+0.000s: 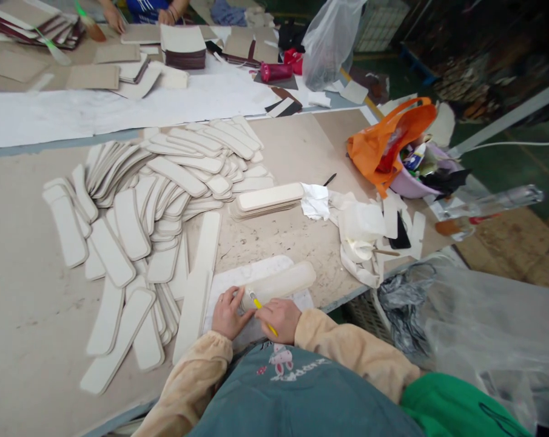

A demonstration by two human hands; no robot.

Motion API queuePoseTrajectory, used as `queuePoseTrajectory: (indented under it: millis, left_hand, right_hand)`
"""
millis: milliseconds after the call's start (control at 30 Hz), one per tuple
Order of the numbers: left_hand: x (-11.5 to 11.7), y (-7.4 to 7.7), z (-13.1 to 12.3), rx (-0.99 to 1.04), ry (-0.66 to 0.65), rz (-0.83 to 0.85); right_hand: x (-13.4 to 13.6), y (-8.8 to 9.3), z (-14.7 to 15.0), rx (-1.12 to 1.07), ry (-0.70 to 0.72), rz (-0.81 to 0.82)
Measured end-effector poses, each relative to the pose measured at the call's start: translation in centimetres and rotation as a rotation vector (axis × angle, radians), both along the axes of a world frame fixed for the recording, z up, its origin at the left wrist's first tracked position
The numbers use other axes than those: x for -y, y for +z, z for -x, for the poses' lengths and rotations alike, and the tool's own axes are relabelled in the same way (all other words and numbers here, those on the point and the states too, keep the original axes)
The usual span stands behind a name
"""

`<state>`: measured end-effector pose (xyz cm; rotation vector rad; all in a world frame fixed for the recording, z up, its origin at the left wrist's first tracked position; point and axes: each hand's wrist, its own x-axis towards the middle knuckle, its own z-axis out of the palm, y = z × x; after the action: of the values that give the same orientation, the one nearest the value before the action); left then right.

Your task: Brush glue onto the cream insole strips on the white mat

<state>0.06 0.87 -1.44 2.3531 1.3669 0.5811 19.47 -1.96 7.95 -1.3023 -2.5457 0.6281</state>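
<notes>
In the head view, my right hand (278,317) is closed around a small yellow-handled brush (265,315). Its pale tip touches the left end of a long, round-ended cream strip (283,284). My left hand (229,312) rests at that same end, fingers and thumb spread, fingertips against the strip's edge. White sheets (260,267) lie beneath the strip. Beyond it is a neat stack of similar strips (269,199). Left of my hands spreads a big loose pile of cream strips (133,224), with a long straight pale board (199,279) along its near side.
An orange bag (387,142) and a lilac basin (410,182) of odds and ends stand at right. Crumpled white paper (360,224) lies nearer. Clear plastic (483,328) covers things beyond the table edge. Across, another person's hands (114,18) are among stacked panels (183,45).
</notes>
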Motion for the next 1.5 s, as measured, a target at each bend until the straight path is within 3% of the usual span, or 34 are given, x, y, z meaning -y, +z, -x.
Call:
queuePoseTrajectory:
  millis: [133,300,400,467,533,667,767,900,1033,1167,1333,1400,1500]
  left_hand:
    - [0.1,0.1,0.0,-0.006,-0.002,0.016]
    - [0.1,0.1,0.1,-0.001,0.004,0.007]
    - [0.1,0.2,0.0,-0.002,0.011,0.025]
    - [0.1,0.4,0.0,-0.005,0.016,0.039]
    - [0.1,0.5,0.0,-0.008,0.015,0.051]
    - [0.2,0.6,0.0,-0.006,0.010,0.044]
    - [0.2,0.7,0.0,-0.010,0.018,0.021]
    - [0.2,0.5,-0.1,-0.014,0.010,0.000]
    - [0.0,0.2,0.0,-0.034,0.000,0.001]
    - [-0.1,0.1,0.0,-0.033,-0.003,-0.009]
    - [-0.3,0.1,-0.1,-0.017,-0.014,-0.011]
    - [-0.3,0.0,-0.1,-0.012,-0.009,-0.008]
    - [-0.2,-0.1,-0.1,-0.011,-0.002,-0.006]
  right_hand:
    - [0.2,-0.4,-1.5,-0.282,-0.136,0.108]
    - [1.3,-0.9,-6.2,-0.386,-0.581,0.263]
    - [1.7,-0.5,-7.6,-0.439,-0.702,0.308]
    - [1.7,-0.2,-6.8,-0.501,-0.652,0.392]
    - [1.3,0.0,-5.1,-0.541,-0.515,0.439]
    - [0.4,-0.2,-2.4,-0.518,-0.286,0.408]
    - [0.3,-0.8,-3.1,-0.468,-0.337,0.398]
    - [1.1,-0.8,-7.1,-0.380,-0.501,0.341]
    - [1.8,0.3,-11.2,-0.238,-0.609,0.160]
    - [2.1,1.3,-13.0,-0.008,-0.618,-0.015]
    - [1.9,0.7,-10.4,0.257,-0.501,0.007]
    - [1.8,0.3,-8.3,0.219,-0.350,0.018]
    - [1.6,0.0,-5.7,-0.031,-0.163,0.047]
